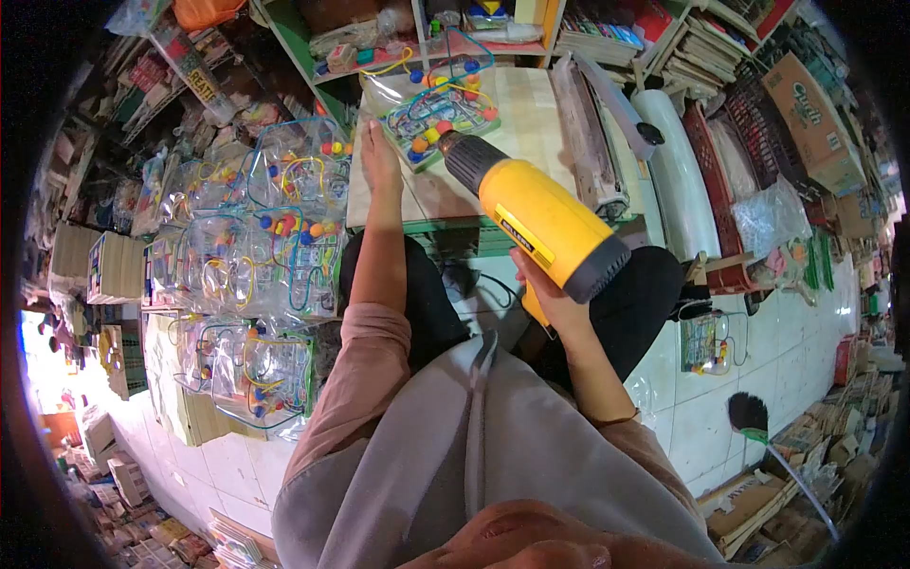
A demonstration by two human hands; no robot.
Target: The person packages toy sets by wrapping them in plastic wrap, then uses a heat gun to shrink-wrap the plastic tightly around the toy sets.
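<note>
My right hand (555, 302) covers the heat gun's (540, 220) grip, so I can't see the trigger; its nozzle hides part of the wrapped bead toy (438, 116), and shelf labels blur

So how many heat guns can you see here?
1: the yellow heat gun, gripped in the right hand, nozzle aimed at the wrapped bead-maze toy on the table. Clutter could hide others.

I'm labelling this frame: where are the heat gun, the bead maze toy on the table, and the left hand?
heat gun (545, 218), head view, on the yellow body.
bead maze toy (441, 114), head view, on its wrapped top.
left hand (381, 156), head view, on the back of the hand.
</note>
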